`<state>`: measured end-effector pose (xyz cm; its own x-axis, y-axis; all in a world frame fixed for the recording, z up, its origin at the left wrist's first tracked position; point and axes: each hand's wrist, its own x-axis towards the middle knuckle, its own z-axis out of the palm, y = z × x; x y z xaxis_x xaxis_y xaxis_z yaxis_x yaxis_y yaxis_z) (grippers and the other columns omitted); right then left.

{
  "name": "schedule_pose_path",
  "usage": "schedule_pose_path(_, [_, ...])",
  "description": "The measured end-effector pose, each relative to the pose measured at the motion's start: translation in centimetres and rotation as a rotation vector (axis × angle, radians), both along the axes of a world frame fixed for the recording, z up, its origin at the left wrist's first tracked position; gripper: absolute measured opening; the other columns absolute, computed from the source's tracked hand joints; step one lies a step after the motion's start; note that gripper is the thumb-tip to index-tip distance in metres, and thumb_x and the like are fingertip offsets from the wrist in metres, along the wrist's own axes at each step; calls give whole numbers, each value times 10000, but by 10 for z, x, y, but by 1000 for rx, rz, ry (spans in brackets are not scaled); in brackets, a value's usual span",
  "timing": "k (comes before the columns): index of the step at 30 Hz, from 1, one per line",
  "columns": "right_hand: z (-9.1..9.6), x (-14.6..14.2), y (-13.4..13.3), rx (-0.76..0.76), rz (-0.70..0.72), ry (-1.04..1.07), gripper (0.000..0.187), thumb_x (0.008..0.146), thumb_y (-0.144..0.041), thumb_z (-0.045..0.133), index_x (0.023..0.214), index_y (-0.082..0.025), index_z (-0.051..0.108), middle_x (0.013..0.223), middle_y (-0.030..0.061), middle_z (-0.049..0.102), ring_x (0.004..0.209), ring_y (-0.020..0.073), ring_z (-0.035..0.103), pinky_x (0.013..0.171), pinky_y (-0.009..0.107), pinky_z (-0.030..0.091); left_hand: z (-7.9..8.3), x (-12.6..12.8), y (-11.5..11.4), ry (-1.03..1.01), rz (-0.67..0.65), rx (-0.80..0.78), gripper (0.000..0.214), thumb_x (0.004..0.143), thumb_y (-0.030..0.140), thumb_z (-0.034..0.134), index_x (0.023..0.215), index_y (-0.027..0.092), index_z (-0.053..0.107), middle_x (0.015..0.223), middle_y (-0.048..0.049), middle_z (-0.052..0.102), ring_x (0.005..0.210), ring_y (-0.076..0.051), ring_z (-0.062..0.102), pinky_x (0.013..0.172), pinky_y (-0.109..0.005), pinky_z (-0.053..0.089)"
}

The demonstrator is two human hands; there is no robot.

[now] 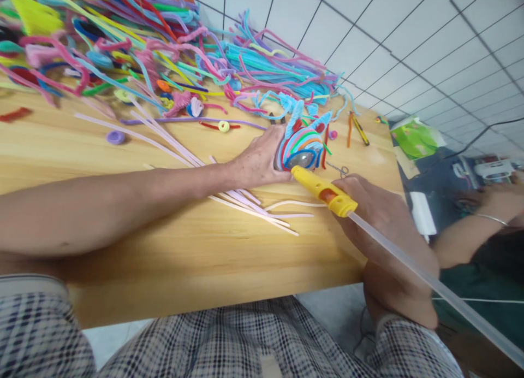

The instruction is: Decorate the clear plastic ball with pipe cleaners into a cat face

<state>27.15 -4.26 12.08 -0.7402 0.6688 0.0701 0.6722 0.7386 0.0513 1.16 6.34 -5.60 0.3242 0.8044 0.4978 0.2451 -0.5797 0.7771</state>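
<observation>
My left hand (260, 162) is closed around a small craft piece (303, 143) made of coiled pipe cleaners in blue, red, orange and green, with a shiny round dome at its front. It rests on the wooden table (172, 258). My right hand (385, 225) grips a yellow glue gun (323, 192) with a long clear glue stick (434, 282) trailing back. The gun's tip touches the lower edge of the craft piece.
A big heap of coloured pipe cleaners (164, 45) covers the far side of the table. Pale pink pipe cleaners (254, 203) lie under my left forearm. Small scissors (339, 170) and a yellow tool (360, 129) lie by the craft piece. Another person's arm (478, 230) is at the right.
</observation>
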Motion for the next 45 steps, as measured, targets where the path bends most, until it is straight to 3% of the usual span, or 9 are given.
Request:
schedule_pose_path(7, [1, -3, -3, -9, -44, 50, 191, 1219, -194, 458, 1179, -267, 630, 997, 22, 738, 844, 249, 763, 733, 392, 501, 3, 0, -2, 21, 7, -7, 1035, 869, 771, 981, 1628, 216, 547, 1606, -217, 679, 1535, -464, 654, 1324, -654, 565])
schedule_pose_path(21, [-1, 2, 0, -30, -45, 74, 220, 1224, -199, 471, 1308, -245, 668, 1078, 50, 774, 941, 267, 801, 777, 408, 535, 0, -2, 0, 5, 10, 17, 968, 867, 794, 984, 1560, 243, 592, 1559, -189, 710, 1484, -435, 692, 1293, -616, 591])
schedule_pose_path(28, [-3, -2, 3, -25, -100, 97, 161, 1218, -207, 529, 1199, -256, 681, 1062, 39, 788, 939, 262, 809, 766, 384, 529, -3, -4, 6, -1, -4, 39, 1029, 865, 814, 976, 1620, 245, 568, 1562, -208, 689, 1508, -466, 660, 1315, -699, 549])
schedule_pose_path(38, [-7, 2, 26, 77, 32, 109, 182, 1221, -236, 504, 1189, -243, 683, 964, 35, 751, 826, 240, 739, 680, 361, 432, -2, -4, 8, -3, -5, 13, 1088, 874, 835, 948, 1689, 256, 520, 1556, -214, 669, 1563, -495, 612, 1340, -750, 502])
schedule_pose_path(45, [5, -2, 20, -14, -34, 91, 139, 1234, -243, 504, 1214, -267, 639, 1014, 23, 740, 870, 244, 769, 722, 373, 462, -1, -5, 7, 2, -6, 11, 1074, 880, 802, 962, 1689, 252, 521, 1556, -214, 657, 1573, -503, 603, 1345, -763, 496])
